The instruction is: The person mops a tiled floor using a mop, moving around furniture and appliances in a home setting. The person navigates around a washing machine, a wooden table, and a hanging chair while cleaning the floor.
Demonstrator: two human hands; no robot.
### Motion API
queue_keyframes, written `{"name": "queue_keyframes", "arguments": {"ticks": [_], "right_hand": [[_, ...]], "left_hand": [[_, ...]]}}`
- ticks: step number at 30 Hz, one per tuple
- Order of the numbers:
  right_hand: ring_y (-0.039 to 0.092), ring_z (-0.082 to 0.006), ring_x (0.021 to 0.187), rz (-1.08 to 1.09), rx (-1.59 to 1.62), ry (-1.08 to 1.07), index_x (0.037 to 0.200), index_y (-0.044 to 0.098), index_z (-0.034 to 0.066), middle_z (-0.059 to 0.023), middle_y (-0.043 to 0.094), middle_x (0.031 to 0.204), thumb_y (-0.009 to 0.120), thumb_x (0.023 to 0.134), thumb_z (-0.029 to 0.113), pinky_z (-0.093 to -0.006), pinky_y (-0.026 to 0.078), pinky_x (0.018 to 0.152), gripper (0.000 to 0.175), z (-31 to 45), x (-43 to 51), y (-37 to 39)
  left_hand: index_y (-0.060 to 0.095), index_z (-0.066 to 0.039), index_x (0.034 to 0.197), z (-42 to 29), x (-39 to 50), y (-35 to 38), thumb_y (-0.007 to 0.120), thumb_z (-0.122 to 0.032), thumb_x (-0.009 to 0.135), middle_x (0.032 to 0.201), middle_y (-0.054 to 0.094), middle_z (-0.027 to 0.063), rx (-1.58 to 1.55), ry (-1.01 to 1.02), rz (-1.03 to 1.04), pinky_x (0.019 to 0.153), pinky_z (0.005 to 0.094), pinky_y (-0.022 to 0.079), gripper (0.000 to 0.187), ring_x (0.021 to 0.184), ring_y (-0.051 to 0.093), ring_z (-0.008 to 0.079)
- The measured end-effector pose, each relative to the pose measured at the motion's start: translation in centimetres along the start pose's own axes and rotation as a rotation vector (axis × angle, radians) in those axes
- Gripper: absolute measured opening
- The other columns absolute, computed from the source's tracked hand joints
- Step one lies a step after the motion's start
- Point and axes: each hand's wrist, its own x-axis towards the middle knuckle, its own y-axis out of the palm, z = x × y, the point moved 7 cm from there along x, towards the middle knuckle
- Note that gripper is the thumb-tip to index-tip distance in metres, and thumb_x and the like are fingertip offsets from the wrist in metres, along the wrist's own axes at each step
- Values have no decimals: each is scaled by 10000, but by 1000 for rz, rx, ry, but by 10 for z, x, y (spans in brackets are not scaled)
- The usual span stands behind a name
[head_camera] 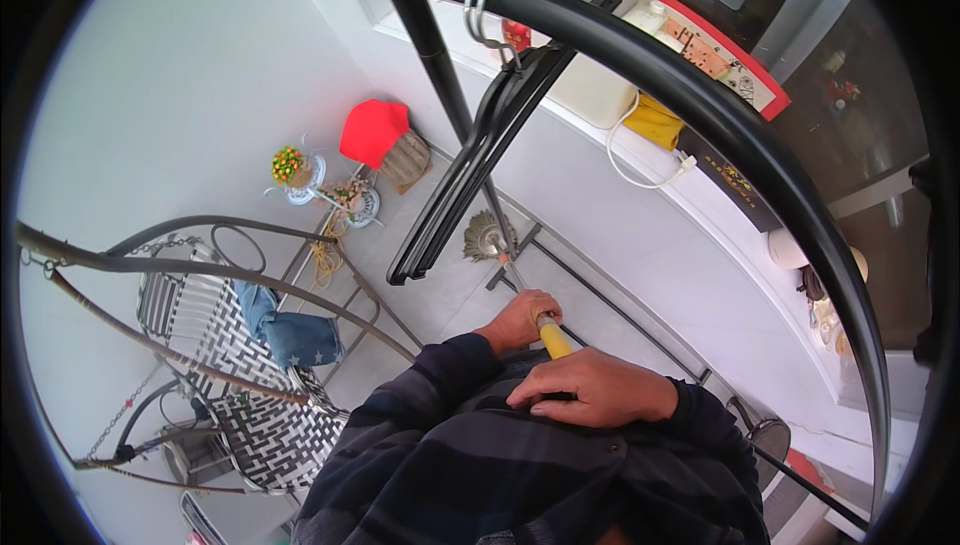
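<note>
A mop with a greyish, ragged round head [489,235] stands tilted on the tiled floor, its pole running up towards my body. My left hand [523,320] is wrapped around the pole just below the yellow grip [555,340]. Over the upper end of that grip lies my right hand [600,389], its fingers curled; the handle's tip is hidden beneath it. The mop head rests close to the foot of a black metal clothes rack [534,237]. Several black hangers [480,162] hang from the rack's top bar [675,42], above and beyond my hands.
At left is a woven hanging chair [255,350] with blue jeans [292,327] on it. Potted flowers [296,166] and a red cloth [375,131] stand by the far wall. A white ledge [720,245] on the right bears boxes, a yellow cloth [655,123] and a plugged cord [686,164].
</note>
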Motion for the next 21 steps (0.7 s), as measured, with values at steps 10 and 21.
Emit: {"name": "queue_keyframes", "arguments": {"ticks": [10,21], "right_hand": [[723,-301,1083,-28,-50,-16,1260,714,68,-108,754,1185,669,1003,153,-397,550,956,275,1,3,-1],[717,-314,1095,-1,-35,-43,1272,710,66,-116,750,1188,666,1016,173,-397,547,961,282,-1,4,-2]], "left_hand": [[689,-103,912,2,-1,-1,789,-142,782,842,707,107,-5,63,-57,743,468,538,169,850,679,375],[720,-114,930,7,1,0,780,-86,766,835,666,108,-44,37,-9,737,464,535,177,845,664,381]]}}
